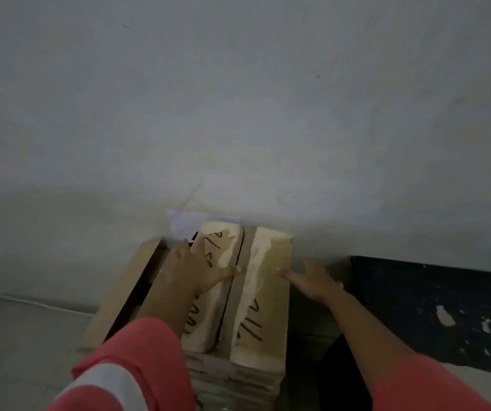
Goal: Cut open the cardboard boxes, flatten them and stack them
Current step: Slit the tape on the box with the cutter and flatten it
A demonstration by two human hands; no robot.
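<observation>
The flattened cardboard box (265, 295) lies on top of a stack of flattened cardboard (238, 378), low in the middle of the view, its far end up against a pale wall (238, 99). Its two flaps meet along a dark seam running from 12 to 6 o'clock, and both carry tan tape with dark handwriting.

The left hand (199, 271) lies flat on the left flap. Its fingers (179, 250) are released and spread, pressing on the card, with the thumb reaching toward the seam. The right hand (312, 280) is at 3 o'clock of the box. Its fingers (290, 274) are straight and unclenched, with the tips touching the right flap near its outer edge. Neither hand grips anything. Both arms wear pink sleeves (137, 366).

At 9 o'clock of the box another cardboard piece (119, 295) lies tilted beside the stack. At 12 o'clock a white sheet (188, 225) shows behind the box. At 3 o'clock, beyond the right hand, stands a dark flecked panel (431, 307).
</observation>
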